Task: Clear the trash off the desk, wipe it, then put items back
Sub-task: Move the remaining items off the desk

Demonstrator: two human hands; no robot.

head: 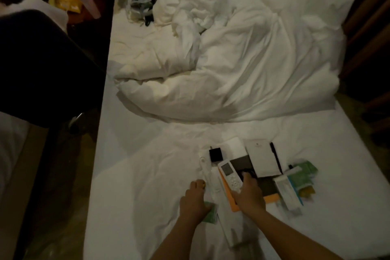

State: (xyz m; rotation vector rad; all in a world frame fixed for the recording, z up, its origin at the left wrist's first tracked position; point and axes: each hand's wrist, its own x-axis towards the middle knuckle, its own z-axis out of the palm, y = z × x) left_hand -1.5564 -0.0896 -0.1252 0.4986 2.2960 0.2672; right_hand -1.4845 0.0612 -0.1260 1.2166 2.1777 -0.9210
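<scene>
Our right hand [249, 194] curls its fingers round the lower end of the white plastic remote control with a grey screen [229, 172]. The hold is firm, and the screen end tilts away toward 11 o'clock. We judge that holding it by the end frees it from the pile beneath.

Our left hand [196, 199] lies palm down at the right hand's 9 o'clock. Its thumb side is on a small green paper sachet [210, 214] and one fingertip is beside a small round gold object [203, 184]. We cannot tell whether it pinches either or only rests there.

Under the remote lie a flat orange card folder [231, 199] and a dark grey flat pad [242, 162]. At 12 o'clock sits a black square plug [215, 154], and at 1 o'clock a white paper booklet [263, 159] with a slim black pen [276, 158] along its edge. At 3 o'clock we see a white squeeze tube [289, 195].

Everything rests on the white bed sheet [147, 175], at 5 o'clock in our view and below the rumpled white duvet [242, 59]. We take it that these items are parked here so the desk can be wiped. We cannot pick the desk out with certainty.

The remote looks clean and rigid, with a blank screen and rows of pale buttons.
</scene>
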